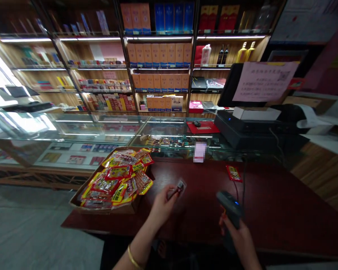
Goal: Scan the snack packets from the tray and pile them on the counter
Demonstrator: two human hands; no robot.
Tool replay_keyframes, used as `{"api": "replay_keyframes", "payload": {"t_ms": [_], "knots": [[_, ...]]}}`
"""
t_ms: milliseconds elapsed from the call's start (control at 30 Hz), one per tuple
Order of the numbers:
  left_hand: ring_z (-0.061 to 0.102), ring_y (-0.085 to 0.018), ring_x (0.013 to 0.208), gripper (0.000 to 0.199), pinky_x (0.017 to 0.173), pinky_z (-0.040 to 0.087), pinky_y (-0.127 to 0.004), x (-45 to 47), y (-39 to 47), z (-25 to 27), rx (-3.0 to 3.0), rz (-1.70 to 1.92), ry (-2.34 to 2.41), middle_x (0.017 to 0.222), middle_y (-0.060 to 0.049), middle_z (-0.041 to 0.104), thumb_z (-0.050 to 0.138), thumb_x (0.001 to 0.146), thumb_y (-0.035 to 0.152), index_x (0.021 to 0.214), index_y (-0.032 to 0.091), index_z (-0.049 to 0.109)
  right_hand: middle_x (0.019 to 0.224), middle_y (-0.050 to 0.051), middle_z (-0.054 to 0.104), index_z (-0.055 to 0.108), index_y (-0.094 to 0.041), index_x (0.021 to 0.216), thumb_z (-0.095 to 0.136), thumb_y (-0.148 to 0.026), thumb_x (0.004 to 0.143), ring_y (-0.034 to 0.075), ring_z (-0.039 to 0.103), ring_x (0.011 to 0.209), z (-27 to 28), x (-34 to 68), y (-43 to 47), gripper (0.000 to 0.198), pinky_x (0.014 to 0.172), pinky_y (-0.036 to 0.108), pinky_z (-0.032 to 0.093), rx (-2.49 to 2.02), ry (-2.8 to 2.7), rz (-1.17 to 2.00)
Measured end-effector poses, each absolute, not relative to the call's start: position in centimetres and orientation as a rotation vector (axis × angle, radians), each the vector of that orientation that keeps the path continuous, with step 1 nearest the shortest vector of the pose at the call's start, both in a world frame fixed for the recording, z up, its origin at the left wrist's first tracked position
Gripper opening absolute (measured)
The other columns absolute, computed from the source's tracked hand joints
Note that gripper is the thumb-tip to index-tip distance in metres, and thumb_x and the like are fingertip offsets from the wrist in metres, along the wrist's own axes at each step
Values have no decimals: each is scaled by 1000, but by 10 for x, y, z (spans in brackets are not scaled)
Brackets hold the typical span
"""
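Observation:
Pinched in my left hand (163, 205) is a small clear-edged packet (180, 187), with what looks like a printed label on its upper end. My right hand (237, 233) is wrapped round the handle of a dark barcode scanner (230, 205), on which a blue light glows. The scanner's head points up and to the left, apart from the packet. Left of my left hand stands a cardboard box (101, 210) heaped with red and yellow snack packets (119, 170). One red snack packet (233, 173) lies on the dark red counter (202, 213) beyond the scanner.
A glass display case (101, 128) runs behind the counter, with a pink card (199, 152) near its front. At the right stand a black cash register (233, 129) and a screen with a paper sign (264, 80). Shelves hold boxed bottles (160, 55). Cables (244, 176) trail across the counter.

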State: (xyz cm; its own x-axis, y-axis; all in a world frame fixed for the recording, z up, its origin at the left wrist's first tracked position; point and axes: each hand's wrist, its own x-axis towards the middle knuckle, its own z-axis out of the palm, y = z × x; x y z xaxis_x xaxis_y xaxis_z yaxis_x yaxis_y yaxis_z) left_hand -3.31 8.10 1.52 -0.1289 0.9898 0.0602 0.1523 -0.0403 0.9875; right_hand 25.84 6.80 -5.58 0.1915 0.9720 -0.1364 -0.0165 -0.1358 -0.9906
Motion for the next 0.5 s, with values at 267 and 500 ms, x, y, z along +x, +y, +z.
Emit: {"api": "replay_keyframes", "payload": {"t_ms": [267,500], "knots": [[71,-26,109,37,105,51,-41,-31,95,-42,1302,1168,1334,114,-10,78,60,79,18,113,16,73,63,4,71,75,-15,93,68,-71,78,18,61,51,-65,226,28,59,55,30,48,-1522,-1281,1196],[71,-26,107,28,100,51,-36,-43,91,-28,1411,1130,1341,110,-9,79,61,84,27,106,17,75,56,2,65,67,-19,76,59,-75,82,18,60,50,-54,219,34,57,56,30,46,-1525,-1401,1207]]}}
